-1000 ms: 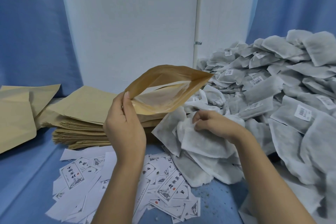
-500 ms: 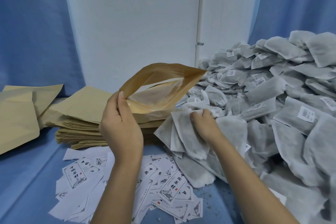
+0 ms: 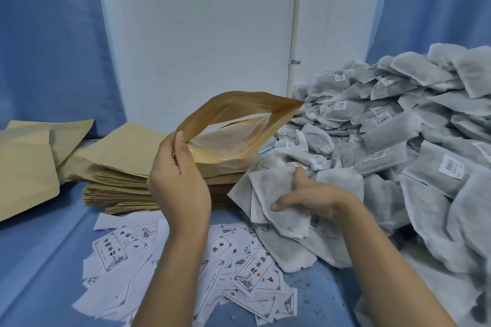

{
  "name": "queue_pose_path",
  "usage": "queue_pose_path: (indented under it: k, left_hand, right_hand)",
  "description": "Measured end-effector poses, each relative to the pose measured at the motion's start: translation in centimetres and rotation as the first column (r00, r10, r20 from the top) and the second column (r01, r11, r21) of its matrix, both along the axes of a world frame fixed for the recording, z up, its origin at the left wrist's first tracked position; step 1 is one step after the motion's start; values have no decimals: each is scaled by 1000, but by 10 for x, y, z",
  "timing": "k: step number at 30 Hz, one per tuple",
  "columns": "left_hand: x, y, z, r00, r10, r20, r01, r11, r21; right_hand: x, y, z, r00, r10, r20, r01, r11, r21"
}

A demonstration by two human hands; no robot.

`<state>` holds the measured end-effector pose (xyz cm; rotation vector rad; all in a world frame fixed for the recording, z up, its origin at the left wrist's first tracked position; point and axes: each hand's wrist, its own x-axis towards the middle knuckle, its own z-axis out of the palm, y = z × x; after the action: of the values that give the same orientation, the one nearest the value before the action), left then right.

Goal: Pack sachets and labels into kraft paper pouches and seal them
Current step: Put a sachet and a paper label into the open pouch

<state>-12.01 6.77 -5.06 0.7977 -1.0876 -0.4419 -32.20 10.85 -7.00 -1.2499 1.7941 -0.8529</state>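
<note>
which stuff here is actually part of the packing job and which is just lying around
In the job: open kraft pouch, pinched by the left hand; gripped sachets in the right hand; sachet pile; printed labels; stack of flat pouches.

Just lying about: blue cloth; white pipe; dark crumbs on the cloth.

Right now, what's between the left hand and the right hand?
Head view: the sachets the right hand grips, fanned toward the left hand holding the open kraft pouch.

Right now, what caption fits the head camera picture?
Left hand holds a pouch open; right hand grabs sachets beside the labels.
</note>
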Motion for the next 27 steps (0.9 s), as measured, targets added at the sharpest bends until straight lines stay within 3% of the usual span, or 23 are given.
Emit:
queue_pose_path:
  k: [4,8,13,18,21,27]
  left_hand:
    - [-1,0,-1,1000,-2,4,2,1000,-1]
    - [-1,-1,-1,1000,-2,2,2,1000,2]
    - [1,0,-2,1000,-8,8,8,1000,3]
    - [0,0,-1,1000,3,8,-3,1000,0]
    - [1,1,1,1000,20,4,-20,1000,-13]
    - [3,0,1,999,38,-4,-38,999,-26]
  right_hand:
    - [2,-9,0,909,-94,-405,61,994,-93]
    - [-1,-13,-1,852,-206,-482,118,971,-207]
    - [-6,-16,-8,934,-284,-215,228,940,-253]
    - [-10,-21,-10,902,-419,106,427,830,-359]
    - [-9,-22,-15,890,-363,274,439,844,-307]
    - [-6,-22,-14,901,-311,302,401,863,-307]
